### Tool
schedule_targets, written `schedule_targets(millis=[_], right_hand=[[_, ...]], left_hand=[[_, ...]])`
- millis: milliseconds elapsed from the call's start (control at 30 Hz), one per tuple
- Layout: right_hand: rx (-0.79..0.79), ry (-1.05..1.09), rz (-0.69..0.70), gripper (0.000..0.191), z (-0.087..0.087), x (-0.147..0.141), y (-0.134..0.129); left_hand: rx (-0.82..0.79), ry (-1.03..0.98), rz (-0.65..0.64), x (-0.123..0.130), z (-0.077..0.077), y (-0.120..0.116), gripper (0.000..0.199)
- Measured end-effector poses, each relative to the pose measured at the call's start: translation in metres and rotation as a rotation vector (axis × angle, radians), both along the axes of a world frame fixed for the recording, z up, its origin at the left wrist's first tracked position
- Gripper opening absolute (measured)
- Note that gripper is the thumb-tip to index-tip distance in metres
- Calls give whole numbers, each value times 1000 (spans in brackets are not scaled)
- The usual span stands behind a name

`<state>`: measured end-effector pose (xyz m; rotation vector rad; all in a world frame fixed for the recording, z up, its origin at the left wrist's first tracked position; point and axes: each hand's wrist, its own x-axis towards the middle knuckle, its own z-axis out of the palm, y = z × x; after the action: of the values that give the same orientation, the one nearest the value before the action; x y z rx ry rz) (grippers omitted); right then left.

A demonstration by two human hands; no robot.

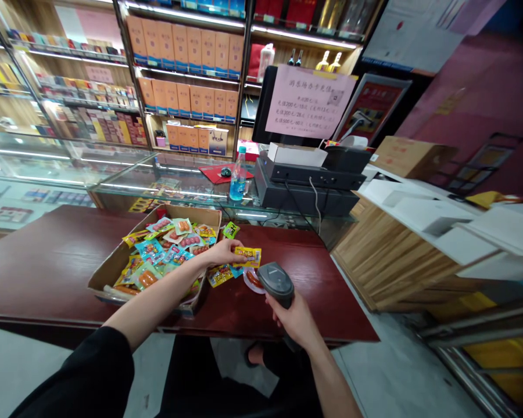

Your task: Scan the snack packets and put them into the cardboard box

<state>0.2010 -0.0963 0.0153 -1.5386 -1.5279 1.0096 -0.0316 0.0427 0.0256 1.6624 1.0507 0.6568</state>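
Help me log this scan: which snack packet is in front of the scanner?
The yellow packet pinched in the left hand, beside the scanner; the others lie in the box.

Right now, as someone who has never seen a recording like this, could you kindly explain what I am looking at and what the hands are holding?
This is one picture from a camera worn on a person's head, looking forward and down, so the two bare arms reaching in are the wearer's own. The left hand pinches a yellow snack packet above a dark red table. The right hand grips a grey handheld scanner pointed toward that packet. On the table sits an open cardboard box full of colourful snack packets, with a few more loose packets beside it. Behind are a glass counter, a till and stocked shelves.
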Motion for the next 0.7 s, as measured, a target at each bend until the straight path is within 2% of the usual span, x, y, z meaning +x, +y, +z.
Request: schedule_targets(millis=[133,200,267,367,467,533,600,700], right_hand=[[18,-3,-5,34,1,0,-1],[17,-2,-4,36,2,0,-1],[-1,1,3,38,4,-1,0],[-17,30,43,41,4,-3,5],[0,71,84,41,3,-7,11],[7,95,106,41,0,-10,14],[15,110,128,42,-2,-12,15],[26,114,131,42,-3,-12,13]], left_hand=[[7,9,-5,3,3,-1,37],[25,13,31,0,11,-1,38],[49,1,106,-13,25,-1,39],[147,39,263,-57,55,-4,42],[284,246,418,-117,83,-15,40],[414,367,568,-148,93,-26,40],[483,464,656,-159,95,-36,40],[487,516,603,-137,86,-42,35]])
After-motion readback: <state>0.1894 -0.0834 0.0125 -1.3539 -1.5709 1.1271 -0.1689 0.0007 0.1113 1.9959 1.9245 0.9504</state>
